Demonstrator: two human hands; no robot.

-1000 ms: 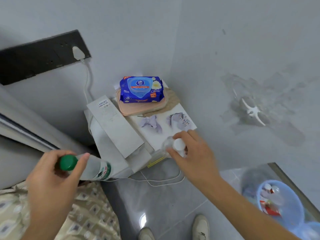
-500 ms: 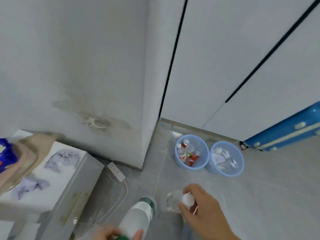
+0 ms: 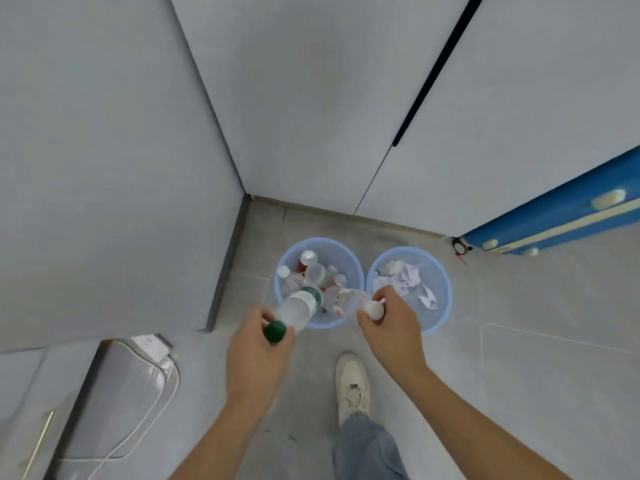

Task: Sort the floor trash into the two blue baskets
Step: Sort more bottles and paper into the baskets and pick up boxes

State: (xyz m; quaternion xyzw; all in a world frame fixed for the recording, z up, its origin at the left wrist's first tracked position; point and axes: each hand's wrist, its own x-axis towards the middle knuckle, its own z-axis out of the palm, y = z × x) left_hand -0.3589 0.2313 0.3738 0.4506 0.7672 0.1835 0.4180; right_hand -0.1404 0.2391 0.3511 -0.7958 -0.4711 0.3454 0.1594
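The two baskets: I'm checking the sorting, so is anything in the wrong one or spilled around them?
Nothing stands out. The left basket holds only bottles, the right basket only crumpled paper; no trash shows on the floor around them. The left hand and right hand each hold a bottle by the left basket.

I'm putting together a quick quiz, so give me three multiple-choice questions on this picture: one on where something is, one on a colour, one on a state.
1. Where is the crumpled paper?
A. right basket
B. left basket
C. floor

2. What colour is the cap on the bottle in the left hand?
A. white
B. red
C. green

3. What is the right hand doing?
A. hanging idle
B. gripping a bottle
C. pressing the wall

Answers:
1 A, paper fills the right basket.
2 C, the green cap shows.
3 B, fingers curl round the white-capped bottle.
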